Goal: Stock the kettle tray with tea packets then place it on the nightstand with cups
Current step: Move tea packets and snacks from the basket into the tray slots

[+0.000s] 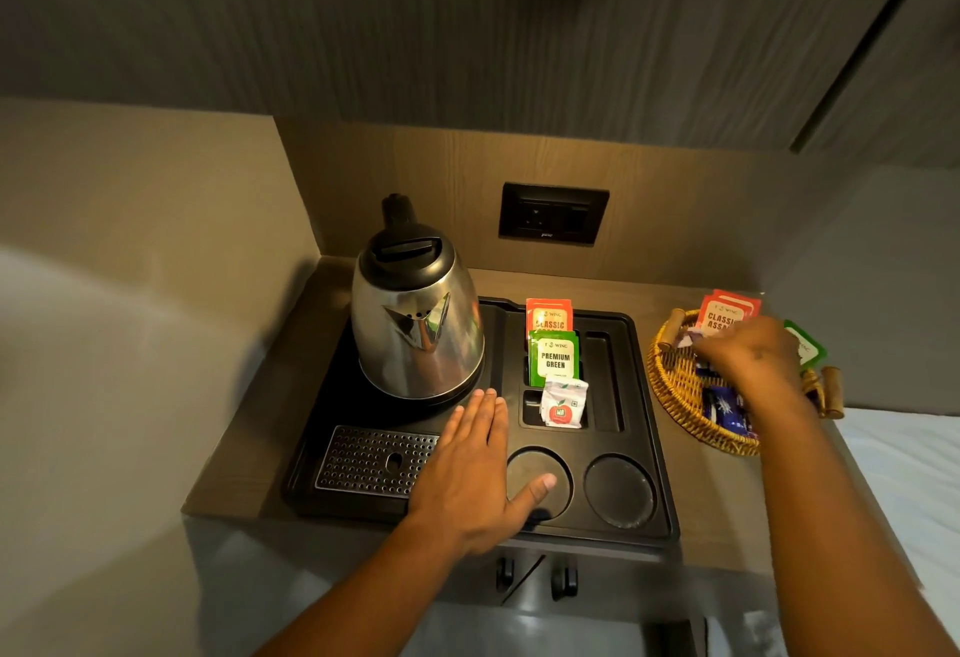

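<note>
A black kettle tray [644, 453] lies on the wooden counter with a steel kettle [415, 329] at its back left. Its middle slots hold a red tea packet [549, 315], a green tea packet [554, 358] and a white sachet [563, 403]. Two round cup wells [618, 490] at the front hold nothing. My left hand [475, 464] rests flat and open on the tray, thumb over the left well. My right hand [748, 360] reaches into a wicker basket [680, 391], fingers curled on packets there; what it grips is blurred.
The basket holds red packets [727, 316], a green packet [805, 347] and blue sachets [724, 404]. A metal drip grate [374, 459] fills the tray's front left. A black wall socket [553, 213] sits behind. White bedding [893, 469] lies to the right. Walls close the left and back.
</note>
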### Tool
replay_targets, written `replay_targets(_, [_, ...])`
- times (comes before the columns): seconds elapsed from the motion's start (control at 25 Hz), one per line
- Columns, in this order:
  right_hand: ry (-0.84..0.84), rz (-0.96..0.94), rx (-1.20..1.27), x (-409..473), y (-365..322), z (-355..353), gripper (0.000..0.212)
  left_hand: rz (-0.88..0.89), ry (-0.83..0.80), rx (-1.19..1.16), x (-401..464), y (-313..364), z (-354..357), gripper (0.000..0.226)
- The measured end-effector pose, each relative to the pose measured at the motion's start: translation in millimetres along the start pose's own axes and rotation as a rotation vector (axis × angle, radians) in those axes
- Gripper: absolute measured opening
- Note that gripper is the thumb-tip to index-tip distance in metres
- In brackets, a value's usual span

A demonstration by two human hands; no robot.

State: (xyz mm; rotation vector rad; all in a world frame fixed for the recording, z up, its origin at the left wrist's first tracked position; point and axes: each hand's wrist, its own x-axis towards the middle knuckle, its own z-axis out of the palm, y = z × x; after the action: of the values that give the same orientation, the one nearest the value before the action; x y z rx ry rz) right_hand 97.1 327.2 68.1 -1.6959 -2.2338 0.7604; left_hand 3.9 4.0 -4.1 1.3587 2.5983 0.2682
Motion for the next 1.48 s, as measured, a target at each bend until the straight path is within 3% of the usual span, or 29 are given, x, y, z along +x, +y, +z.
replay_targets(0.16, [-0.173, -0.136, 0.091, -37.3, -47.8, 37.3, 0.014, -0.002, 0.001, 0.0, -0.2, -0.1, 1.0, 0.104])
replay_targets(0.36, [-0.095, -0.271, -0.287, -40.4, -76.9, 69.6, 0.004, -0.006, 0.008, 0.0, 0.0, -0.8, 3.3, 0.102])
replay_targets(0.56, [-0.273, -0.192, -0.14, -40.9, -85.0, 78.7, 0.008, 0.0, 0.024, -0.002, -0.3, -0.5, 2.6, 0.101])
replay_targets(0.76, [0.094, -0.038, -0.043, -8.4, 4.6, 10.6, 0.022, -0.007, 0.021, -0.01, 0.4, 0.4, 1.4, 0.103])
replay_targets(0.92, [-0.008, 0.18, -0.202, 1.0, 60.2, -9.7, 0.04, -0.005, 0.016, -0.005, 1.4, -0.7, 3.4, 0.104])
replay_targets(1.08, [0.012, 0.111, -0.209, 5.3, 64.6, -2.8, 0.028, 0.003, 0.037, -0.018, 0.7, -1.3, 4.5, 0.103])
replay_targets(1.28, [0.101, 0.105, -0.091, -4.9, 54.9, -26.8, 0.034, -0.001, 0.04, -0.019, 0.1, -0.9, 4.4, 0.103])
replay_targets(1.4, [0.162, -0.002, -0.016, -13.0, 32.3, -44.9, 0.033, 0.005, 0.037, -0.022, 1.0, -1.9, 4.7, 0.104])
replay_targets(1.48, [0.029, -0.082, -0.017, -24.2, 0.6, -32.9, 0.029, 0.01, 0.038, -0.016, 0.6, -2.1, 4.1, 0.104])
